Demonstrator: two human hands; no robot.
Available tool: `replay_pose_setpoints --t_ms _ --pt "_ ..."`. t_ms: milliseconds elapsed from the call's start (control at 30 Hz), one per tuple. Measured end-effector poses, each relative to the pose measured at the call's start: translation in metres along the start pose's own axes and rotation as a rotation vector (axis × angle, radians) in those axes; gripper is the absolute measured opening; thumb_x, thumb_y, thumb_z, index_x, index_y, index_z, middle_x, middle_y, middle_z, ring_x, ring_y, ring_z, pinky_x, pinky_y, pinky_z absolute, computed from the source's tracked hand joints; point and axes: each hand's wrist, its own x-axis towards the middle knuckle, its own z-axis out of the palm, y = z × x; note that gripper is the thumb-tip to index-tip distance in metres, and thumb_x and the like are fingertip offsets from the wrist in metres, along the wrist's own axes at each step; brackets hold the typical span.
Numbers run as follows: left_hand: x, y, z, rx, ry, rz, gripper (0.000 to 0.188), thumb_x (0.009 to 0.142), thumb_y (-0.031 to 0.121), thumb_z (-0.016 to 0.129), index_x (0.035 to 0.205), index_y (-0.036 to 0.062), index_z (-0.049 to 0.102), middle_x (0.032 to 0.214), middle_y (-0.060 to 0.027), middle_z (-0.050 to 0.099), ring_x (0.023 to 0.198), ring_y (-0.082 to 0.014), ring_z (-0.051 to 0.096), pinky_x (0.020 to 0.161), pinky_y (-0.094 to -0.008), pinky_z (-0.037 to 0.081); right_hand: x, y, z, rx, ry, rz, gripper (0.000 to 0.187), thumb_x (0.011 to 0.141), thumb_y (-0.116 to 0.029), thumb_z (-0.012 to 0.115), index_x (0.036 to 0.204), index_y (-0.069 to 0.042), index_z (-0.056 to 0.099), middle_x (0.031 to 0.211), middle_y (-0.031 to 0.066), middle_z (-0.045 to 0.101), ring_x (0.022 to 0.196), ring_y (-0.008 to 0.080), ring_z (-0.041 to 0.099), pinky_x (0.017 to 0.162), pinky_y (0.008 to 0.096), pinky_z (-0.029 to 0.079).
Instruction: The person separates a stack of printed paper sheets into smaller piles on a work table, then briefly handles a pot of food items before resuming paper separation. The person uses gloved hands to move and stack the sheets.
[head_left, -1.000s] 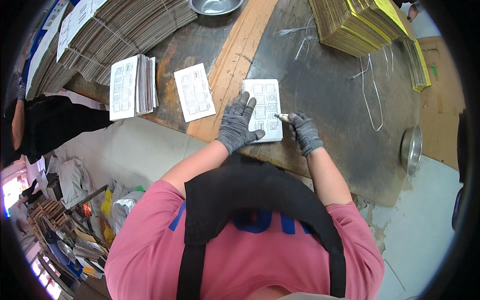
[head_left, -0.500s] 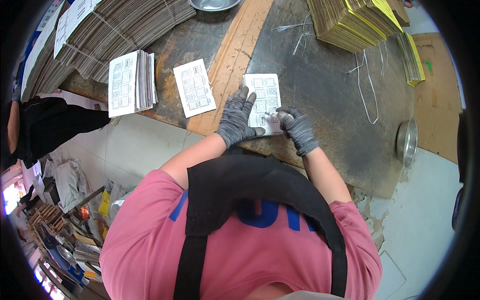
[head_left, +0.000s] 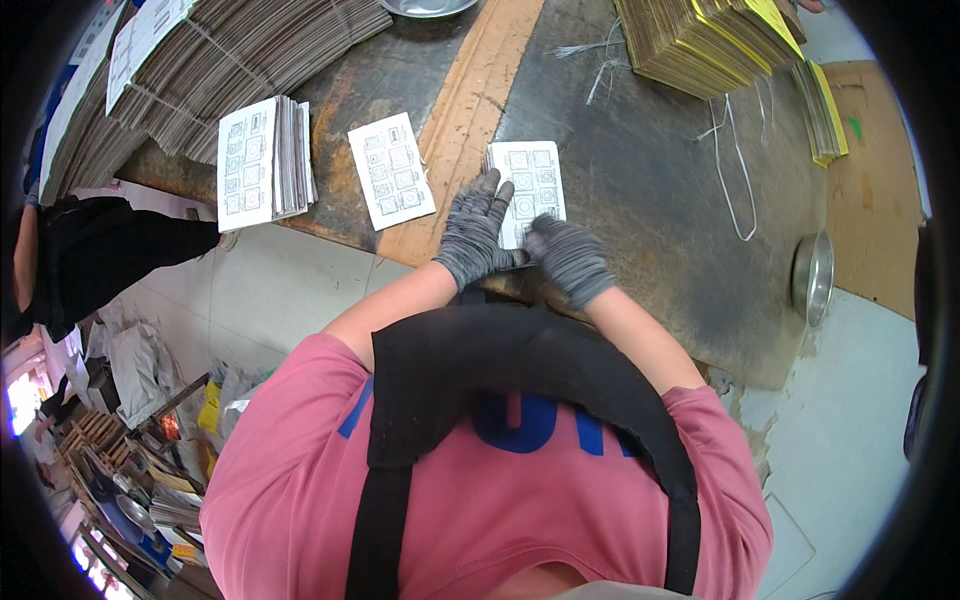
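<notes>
Tabletop (head_left: 690,285) offers room rightward, apparently until the bowl (head_left: 820,278).

A slightly blurred right hand in a grey knit glove (head_left: 570,256) hides the lower corner of a white printed card stack (head_left: 532,172); a round, silvery metal bowl (head_left: 428,6) is cropped above.

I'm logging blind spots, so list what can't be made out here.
Head view, all four:
Right hand: whether it holds anything, hidden by its own back and slight blur.
Sheet stack: lower right corner, covered by that hand.
Loose sheet: fine print, too small.
Top metal bowl: far side, cut off by the upper edge.
</notes>
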Motion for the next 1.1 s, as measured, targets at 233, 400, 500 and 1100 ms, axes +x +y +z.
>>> replay_pose_setpoints --t_ms 233,400,500,1100 --pt "-0.004 0.007 -0.009 -0.089 0.021 -0.093 0.088 0.059 0.040 0.068 0.128 0.0001 0.029 0.129 -0.0241 0.028 0.120 -0.0353 0.028 0.099 -0.0394 0.022 -0.005 0.027 -0.015 0.520 0.204 0.068 0.039 0.074 -0.029 0.058 0.101 -0.002 0.054 0.087 0.0158 0.060 0.079 0.0298 0.059 0.071 0.0368 0.046" --pt "-0.002 0.013 -0.021 -0.348 0.183 -0.459 0.053 0.069 0.016 0.063 0.116 -0.0019 0.044 0.105 -0.0152 0.049 0.093 -0.0245 0.049 0.081 -0.0324 0.042 -0.003 0.069 0.006 0.629 0.193 0.298 0.037 0.077 -0.025 0.056 0.105 -0.002 0.051 0.091 0.0181 0.059 0.084 0.0272 0.057 0.075 0.0333 0.044" --pt "0.000 0.019 -0.021 -0.570 0.013 -0.541 0.039 0.074 0.011 0.059 0.110 -0.0007 0.050 0.086 -0.0100 0.058 0.077 -0.0152 0.052 0.072 -0.0272 0.043 0.000 0.067 0.028 0.791 0.194 0.222 0.034 0.078 -0.022 0.054 0.106 -0.002 0.050 0.093 0.0180 0.058 0.085 0.0264 0.057 0.075 0.0334 0.044" --pt "0.047 0.001 -0.070 -0.996 0.216 -0.577 0.019 0.079 0.020 0.060 0.087 0.0047 0.051 0.074 -0.0035 0.055 0.065 -0.0128 0.054 0.057 -0.0262 0.047 -0.004 0.075 0.027 1.209 0.037 0.258 0.034 0.080 -0.026 0.058 0.103 -0.001 0.051 0.090 0.0129 0.058 0.082 0.0186 0.055 0.073 0.0289 0.044"
